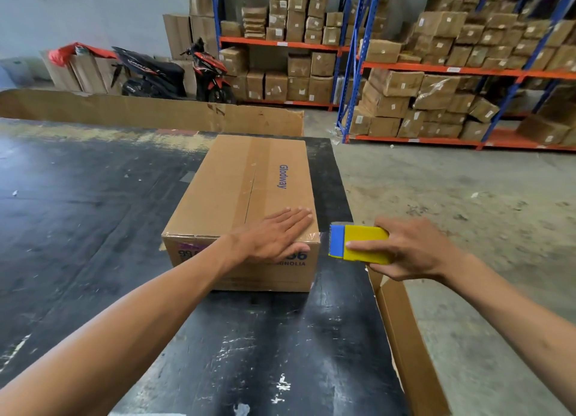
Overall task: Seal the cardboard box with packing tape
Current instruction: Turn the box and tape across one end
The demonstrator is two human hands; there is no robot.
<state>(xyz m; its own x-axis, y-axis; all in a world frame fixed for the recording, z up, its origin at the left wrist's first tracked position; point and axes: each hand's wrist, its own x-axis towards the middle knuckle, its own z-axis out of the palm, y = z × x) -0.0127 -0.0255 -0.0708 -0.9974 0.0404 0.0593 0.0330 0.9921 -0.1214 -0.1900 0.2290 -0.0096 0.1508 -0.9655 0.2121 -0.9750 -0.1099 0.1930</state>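
A closed brown cardboard box (233,191) with blue "Glodway" print lies on the black table (93,228). A strip of clear tape runs lengthwise over its top seam. My left hand (274,234) lies flat on the box's near right top corner, fingers together, thumb over the front edge. Just right of that corner, my right hand (411,250) grips a yellow and blue tape dispenser (358,244). A short shiny stretch of tape spans from the dispenser's blue end to the box corner.
Cardboard sheets stand along the table's far edge (149,111) and its right edge (405,337). Beyond the table lie a bare concrete floor, blue and orange racks (436,69) stacked with boxes, and a parked scooter (174,72).
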